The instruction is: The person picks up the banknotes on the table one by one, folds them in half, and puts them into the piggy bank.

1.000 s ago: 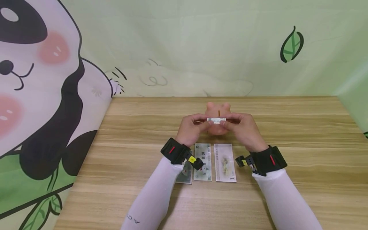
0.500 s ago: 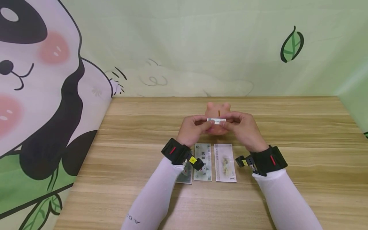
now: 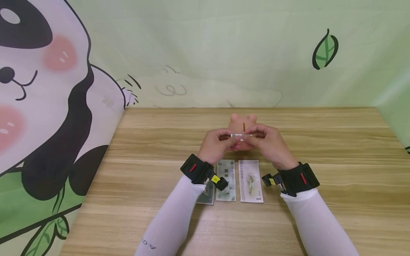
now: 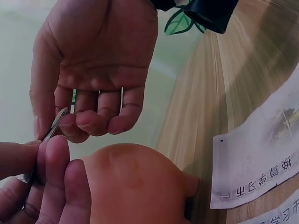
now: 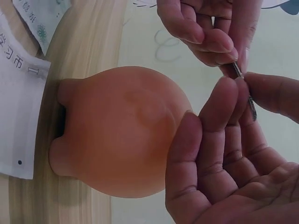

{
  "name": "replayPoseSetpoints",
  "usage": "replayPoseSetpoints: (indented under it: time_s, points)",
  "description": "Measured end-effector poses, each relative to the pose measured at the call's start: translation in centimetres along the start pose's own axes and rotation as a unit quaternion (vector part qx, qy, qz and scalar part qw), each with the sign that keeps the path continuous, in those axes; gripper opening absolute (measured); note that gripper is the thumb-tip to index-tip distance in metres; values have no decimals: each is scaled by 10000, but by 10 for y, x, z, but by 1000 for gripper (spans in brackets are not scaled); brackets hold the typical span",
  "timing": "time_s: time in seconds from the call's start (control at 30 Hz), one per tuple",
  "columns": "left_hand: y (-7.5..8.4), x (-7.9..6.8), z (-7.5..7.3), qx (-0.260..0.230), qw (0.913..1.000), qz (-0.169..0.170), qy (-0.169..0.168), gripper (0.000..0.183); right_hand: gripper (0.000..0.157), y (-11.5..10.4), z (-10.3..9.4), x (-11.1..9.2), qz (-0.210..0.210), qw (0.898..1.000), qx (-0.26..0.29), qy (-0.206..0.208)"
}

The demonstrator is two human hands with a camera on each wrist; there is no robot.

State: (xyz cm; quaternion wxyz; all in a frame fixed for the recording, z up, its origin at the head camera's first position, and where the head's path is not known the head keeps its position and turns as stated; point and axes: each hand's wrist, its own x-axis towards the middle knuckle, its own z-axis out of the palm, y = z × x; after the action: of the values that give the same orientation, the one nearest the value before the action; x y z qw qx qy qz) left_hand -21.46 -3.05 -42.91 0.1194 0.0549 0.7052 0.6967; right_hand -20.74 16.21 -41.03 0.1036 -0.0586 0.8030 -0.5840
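Both hands meet over the near end of a pink piggy bank (image 3: pixel 236 123), whose dark slot shows on top. Between them is a play banknote folded into a narrow strip (image 3: pixel 241 137). My left hand (image 3: pixel 214 145) pinches its left end with thumb and fingers; my right hand (image 3: pixel 273 146) pinches the other end. Seen edge-on, the folded banknote (image 4: pixel 58 122) is thin in the left wrist view. The round body of the piggy bank (image 5: pixel 126 133) lies beside the hands in the right wrist view.
Three play banknotes lie flat in a row nearer the body: a dark green one (image 3: pixel 209 195) partly under the left wrist, a pale green one (image 3: pixel 226 170) and a pinkish one (image 3: pixel 251 181). A printed panda cloth (image 3: pixel 205 53) hangs behind the wooden table (image 3: pixel 336 142).
The folded strip has shifted slightly toward the body, and its printed face shows less. Both thumbs now cover more of it and sit closer together. The flat banknotes have stayed put.
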Motion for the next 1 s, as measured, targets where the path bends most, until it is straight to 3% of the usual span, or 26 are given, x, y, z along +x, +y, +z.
replayPoseSetpoints:
  time_s: [0.33,0.7,1.0]
  points:
    - [2,-2,1,-59,10000,30,-62,13,14,2,3,2,-97,9992,240,-314]
    - [3,-3,0,325,9949,-239,-924,25,12,1,3,1,-145,9993,219,-276]
    - [3,-3,1,262,9949,-276,-931,26,13,0,2,-1,-141,9988,223,-407]
